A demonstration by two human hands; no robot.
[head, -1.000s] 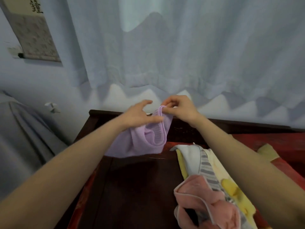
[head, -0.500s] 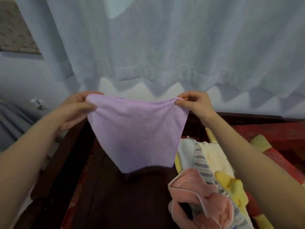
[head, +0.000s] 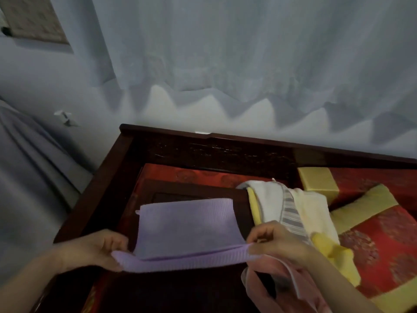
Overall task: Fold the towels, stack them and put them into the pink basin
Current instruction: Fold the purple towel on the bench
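A lilac ribbed towel (head: 187, 227) lies spread on the small dark wooden table (head: 194, 190), its far edge flat and its near edge lifted. My left hand (head: 99, 249) pinches the near left corner. My right hand (head: 277, 242) pinches the near right corner. Between them the near edge is stretched taut. To the right lies a heap of unfolded towels: white and grey-striped (head: 282, 206), cream (head: 313, 211), yellow (head: 334, 251) and pink (head: 282, 281). No pink basin is in sight.
The small table stands on a dark wooden couch frame (head: 225, 150) with red and gold cushions (head: 383, 251). A white curtain (head: 248, 53) hangs behind. A grey cloth-covered shape (head: 27, 159) stands at the left.
The towel was bunched between my hands, then held up and spread wide in the air. Now it has come down onto the table, with both hands lower and nearer to me.
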